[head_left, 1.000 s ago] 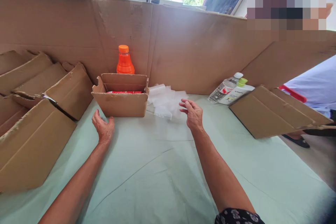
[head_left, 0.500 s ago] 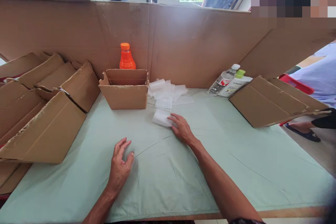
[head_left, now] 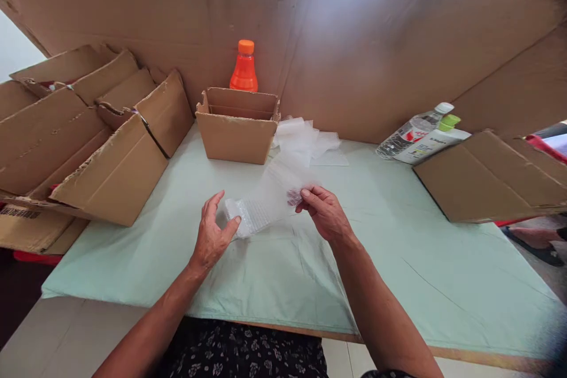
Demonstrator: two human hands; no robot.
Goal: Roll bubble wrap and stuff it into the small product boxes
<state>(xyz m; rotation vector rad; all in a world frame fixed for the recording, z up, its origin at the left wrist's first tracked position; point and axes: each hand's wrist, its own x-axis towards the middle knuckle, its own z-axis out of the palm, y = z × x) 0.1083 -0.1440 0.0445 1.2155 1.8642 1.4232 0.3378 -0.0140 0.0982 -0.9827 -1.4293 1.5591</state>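
Note:
A clear bubble-wrap bag (head_left: 261, 204) is stretched above the cloth in front of me. My right hand (head_left: 326, 212) pinches its right edge between thumb and fingers. At the bag's left end, my left hand (head_left: 215, 232) has its thumb and fingers spread; the thumb is close to the plastic, and I cannot tell whether it touches. Behind the bag lies a pile of similar clear bags (head_left: 316, 140) on the table. A small open cardboard box (head_left: 237, 137) stands just left of that pile.
Several cardboard boxes (head_left: 128, 171) crowd the left side of the green-clothed table (head_left: 398, 283). An orange bottle (head_left: 244, 68) stands behind the small box. At right, a clear bottle (head_left: 410, 133) and a white bottle (head_left: 432, 146) lean near a tilted carton (head_left: 482, 180). A cardboard wall (head_left: 376, 53) closes the back.
My right hand has taken hold of a bag from the front of the pile and lifted it nearer. My left hand has moved to its left end. The camera view has tilted down.

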